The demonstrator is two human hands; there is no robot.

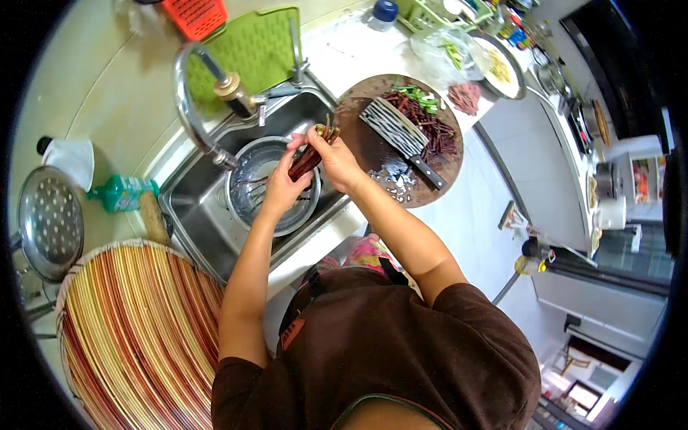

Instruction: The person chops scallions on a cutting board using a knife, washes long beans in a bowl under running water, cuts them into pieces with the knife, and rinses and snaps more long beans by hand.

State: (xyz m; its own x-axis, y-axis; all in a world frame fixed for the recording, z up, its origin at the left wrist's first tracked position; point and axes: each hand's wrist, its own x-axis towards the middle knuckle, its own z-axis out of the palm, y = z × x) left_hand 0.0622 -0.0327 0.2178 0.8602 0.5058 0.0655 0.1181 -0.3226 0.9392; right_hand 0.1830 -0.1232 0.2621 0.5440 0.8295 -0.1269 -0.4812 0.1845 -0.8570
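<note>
Over the sink, both of my hands close around a bundle of dark red-purple vegetable stalks (pixel 305 163). My left hand (pixel 285 185) grips it from the left side, near its lower end. Wrapped round it from the right is my right hand (pixel 335 162), with greenish stalk ends poking out above the fingers. Beneath the hands a round metal basin (pixel 240 208) stands in the steel sink (pixel 208 233), with some water and a few dark stalks in it. The faucet (pixel 188 93) arches over the basin's left side.
Right of the sink, a round cutting board (pixel 358 154) bears a cleaver (pixel 401 136), chopped dark stalks (pixel 437 136) and green pieces (pixel 423 97). Pinkish meat (pixel 464 98) and a plate of pale food (pixel 499 68) lie beyond. At left are a green bottle (pixel 125 193) and a striped round lid (pixel 143 315).
</note>
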